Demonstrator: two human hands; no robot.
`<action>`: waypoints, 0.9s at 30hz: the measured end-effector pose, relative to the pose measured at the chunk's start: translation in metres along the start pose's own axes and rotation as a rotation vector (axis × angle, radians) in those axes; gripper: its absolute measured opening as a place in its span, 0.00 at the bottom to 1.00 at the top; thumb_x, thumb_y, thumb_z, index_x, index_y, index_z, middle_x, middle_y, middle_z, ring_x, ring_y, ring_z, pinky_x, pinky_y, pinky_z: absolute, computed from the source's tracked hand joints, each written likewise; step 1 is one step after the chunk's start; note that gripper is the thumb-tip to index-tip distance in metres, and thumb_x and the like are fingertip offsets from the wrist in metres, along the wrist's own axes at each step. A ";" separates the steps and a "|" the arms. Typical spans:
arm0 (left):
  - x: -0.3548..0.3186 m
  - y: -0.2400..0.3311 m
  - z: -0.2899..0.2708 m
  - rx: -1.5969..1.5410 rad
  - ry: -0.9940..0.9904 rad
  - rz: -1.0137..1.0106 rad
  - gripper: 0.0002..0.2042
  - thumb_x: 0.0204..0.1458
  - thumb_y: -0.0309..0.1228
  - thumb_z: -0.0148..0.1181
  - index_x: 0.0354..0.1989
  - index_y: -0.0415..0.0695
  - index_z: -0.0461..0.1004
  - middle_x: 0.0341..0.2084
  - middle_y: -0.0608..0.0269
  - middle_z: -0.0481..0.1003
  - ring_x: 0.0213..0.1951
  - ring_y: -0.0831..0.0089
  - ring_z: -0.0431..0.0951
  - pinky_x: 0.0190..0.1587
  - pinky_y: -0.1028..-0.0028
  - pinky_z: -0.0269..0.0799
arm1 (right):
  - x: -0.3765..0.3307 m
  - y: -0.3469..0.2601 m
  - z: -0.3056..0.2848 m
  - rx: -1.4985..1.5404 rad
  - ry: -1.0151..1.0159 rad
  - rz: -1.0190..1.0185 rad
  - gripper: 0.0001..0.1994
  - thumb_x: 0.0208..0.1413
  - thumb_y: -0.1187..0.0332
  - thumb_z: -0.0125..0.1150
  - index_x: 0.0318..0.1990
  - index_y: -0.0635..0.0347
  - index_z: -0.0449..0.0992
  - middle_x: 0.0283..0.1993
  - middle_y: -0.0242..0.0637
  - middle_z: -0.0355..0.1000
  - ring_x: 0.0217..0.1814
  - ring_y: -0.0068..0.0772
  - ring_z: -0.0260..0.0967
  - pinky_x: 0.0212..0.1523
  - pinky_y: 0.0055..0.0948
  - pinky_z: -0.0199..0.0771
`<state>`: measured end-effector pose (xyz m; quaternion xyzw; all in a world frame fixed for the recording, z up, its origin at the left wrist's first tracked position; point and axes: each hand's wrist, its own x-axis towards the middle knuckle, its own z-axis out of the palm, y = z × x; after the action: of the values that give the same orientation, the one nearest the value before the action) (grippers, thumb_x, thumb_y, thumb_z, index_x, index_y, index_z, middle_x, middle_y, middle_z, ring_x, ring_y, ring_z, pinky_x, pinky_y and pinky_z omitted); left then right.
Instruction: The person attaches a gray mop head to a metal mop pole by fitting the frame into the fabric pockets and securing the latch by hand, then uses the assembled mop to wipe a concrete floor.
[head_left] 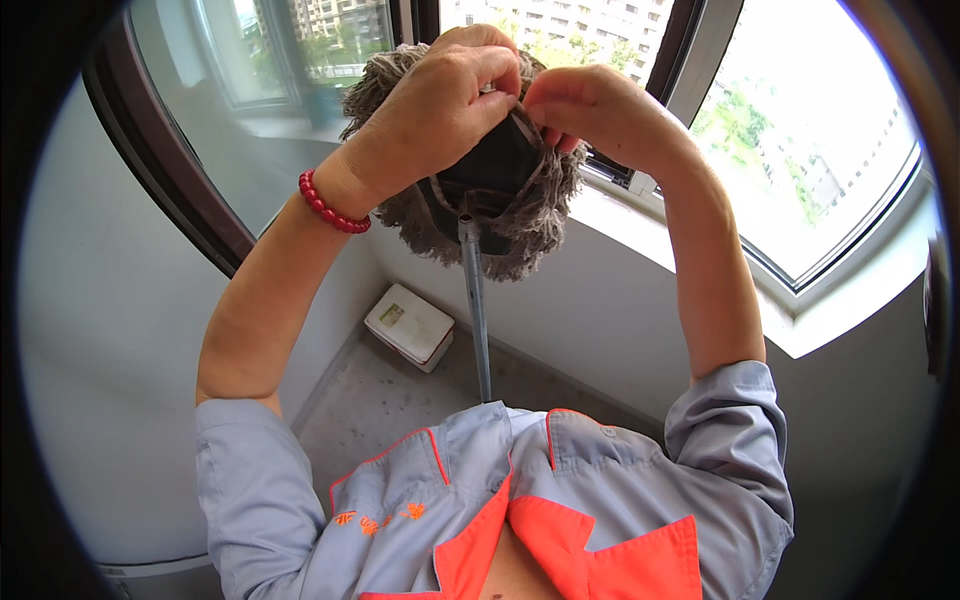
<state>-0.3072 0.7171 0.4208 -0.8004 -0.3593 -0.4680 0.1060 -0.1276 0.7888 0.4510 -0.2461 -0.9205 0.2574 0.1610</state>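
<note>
A mop [545,230] with shaggy grey-brown strands stands head up in front of me. The dark backing [495,165] of its head faces me, and a grey metal pole [474,290] runs down from it toward my chest. My left hand [445,105], with a red bead bracelet at the wrist, pinches the upper edge of the mop's cover, thumb against fingers. Close beside it, my right hand [600,112] has its fingers bent in on the same edge. Both sets of fingertips nearly meet, and the bit of fabric between them is partly hidden.
Behind the mop, windows [810,130] in dark and pale frames look out on buildings and trees. A white sill [640,225] runs below them. A white box [410,322] sits on the grey floor [375,400] in the corner, with pale walls close on both sides.
</note>
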 end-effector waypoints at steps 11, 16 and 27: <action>-0.007 -0.009 -0.017 -0.015 -0.064 -0.183 0.03 0.49 0.21 0.52 0.25 0.37 0.66 0.33 0.65 0.66 0.35 0.75 0.66 0.40 0.78 0.63 | -0.003 0.019 0.025 0.012 -0.015 0.028 0.07 0.49 0.71 0.61 0.36 0.59 0.77 0.25 0.29 0.71 0.25 0.19 0.66 0.27 0.22 0.68; -0.003 -0.004 -0.012 -0.048 -0.095 -0.230 0.03 0.49 0.20 0.52 0.25 0.37 0.66 0.33 0.66 0.66 0.35 0.77 0.66 0.41 0.79 0.63 | 0.001 0.042 0.028 0.301 -0.016 -0.006 0.06 0.49 0.70 0.61 0.33 0.61 0.77 0.21 0.30 0.69 0.21 0.19 0.66 0.25 0.20 0.67; 0.009 -0.012 -0.016 -0.252 -0.174 -0.520 0.04 0.49 0.23 0.51 0.23 0.37 0.66 0.28 0.69 0.66 0.33 0.81 0.64 0.40 0.82 0.60 | 0.009 0.059 0.033 0.831 -0.092 0.007 0.14 0.53 0.63 0.59 0.43 0.63 0.74 0.33 0.30 0.72 0.33 0.20 0.68 0.38 0.21 0.70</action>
<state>-0.3232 0.7223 0.4351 -0.7255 -0.4989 -0.4501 -0.1487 -0.1269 0.8248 0.3924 -0.1515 -0.7439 0.6180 0.2044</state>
